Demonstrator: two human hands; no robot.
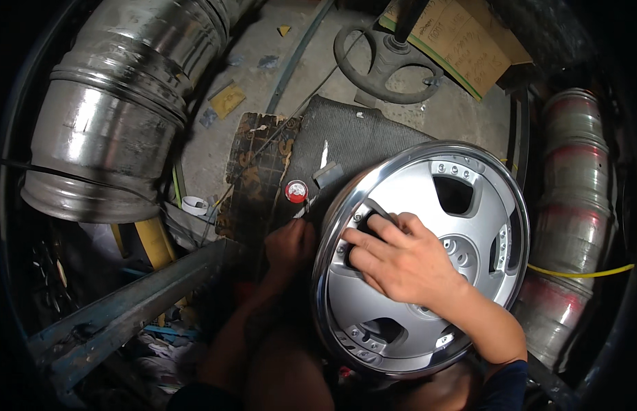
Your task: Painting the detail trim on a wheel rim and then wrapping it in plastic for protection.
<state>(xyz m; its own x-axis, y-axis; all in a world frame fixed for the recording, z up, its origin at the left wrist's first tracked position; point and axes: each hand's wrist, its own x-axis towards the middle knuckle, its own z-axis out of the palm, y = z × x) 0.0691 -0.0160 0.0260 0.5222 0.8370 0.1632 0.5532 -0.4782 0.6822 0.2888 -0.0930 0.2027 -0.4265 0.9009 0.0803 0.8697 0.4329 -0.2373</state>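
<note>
A silver alloy wheel (pixel 421 342) with a polished lip and small bolts round its edge stands tilted before me. My right hand (pixel 404 257) grips it at a spoke opening, with the fingers hooked in and their tips partly hidden. In shadow left of the wheel, my left hand (pixel 289 243) is closed. From its fingers a thin, pale, shiny piece (pixel 302 212) sticks out, its kind not clear. Just beyond that hand is a small round red tin (pixel 296 191) with a whitish middle. A short grey metal piece (pixel 326 176) lies beside it.
Big shiny metal barrels (pixel 103 144) are stacked at left, and red-marked ones (pixel 575 185) at right, crossed by a yellow cord (pixel 578 274). A ribbed dark mat (pixel 359 127), worn board (pixel 253 178), steering wheel (pixel 390 65), cardboard (pixel 465 41) and white ring (pixel 194 205) lie ahead. A metal beam (pixel 133 308) runs lower left.
</note>
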